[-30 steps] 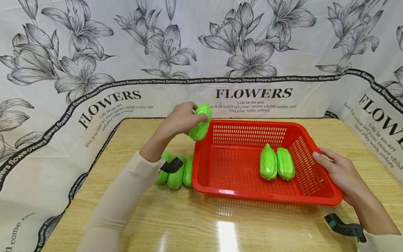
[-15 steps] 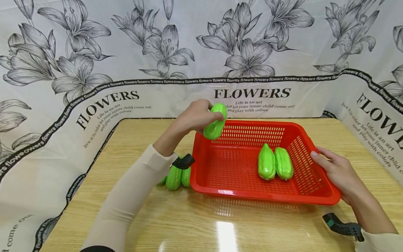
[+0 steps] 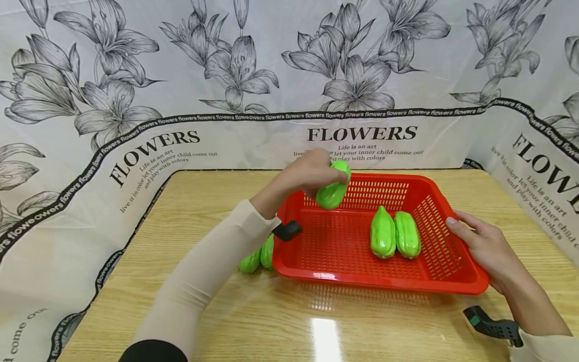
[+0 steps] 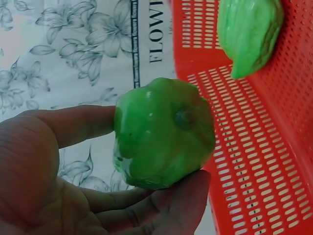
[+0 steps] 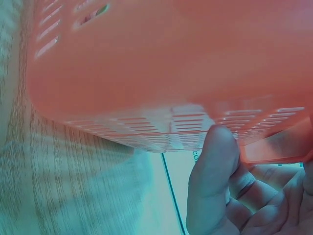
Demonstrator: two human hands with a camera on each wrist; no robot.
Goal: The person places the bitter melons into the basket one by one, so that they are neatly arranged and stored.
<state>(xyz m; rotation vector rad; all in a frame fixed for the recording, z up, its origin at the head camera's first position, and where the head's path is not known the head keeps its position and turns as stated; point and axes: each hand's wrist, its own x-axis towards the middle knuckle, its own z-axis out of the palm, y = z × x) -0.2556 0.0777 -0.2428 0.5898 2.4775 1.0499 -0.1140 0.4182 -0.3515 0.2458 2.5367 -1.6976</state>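
Note:
My left hand [image 3: 312,171] holds a shiny, ridged green papaya [image 3: 333,193] above the left part of the red plastic basket [image 3: 334,241]. In the left wrist view, thumb and fingers grip the papaya [image 4: 164,134] from opposite sides, its stem end facing the camera. Two more papayas, one [image 3: 382,234] beside the other [image 3: 407,235], lie in the basket's right half. My right hand [image 3: 490,249] grips the basket's right rim, thumb on top. In the right wrist view, the fingers [image 5: 261,196] curl below the basket's edge.
Left of the basket, at least two green papayas [image 3: 250,262] lie on the wooden table [image 3: 181,211], partly hidden by the left forearm and basket. A flower-printed cloth [image 3: 253,141] rises behind the table and along its sides.
My left hand has carried the papaya rightward, from the basket's left edge to over its interior, and lowered it slightly over the last half second. The right hand stays on the rim.

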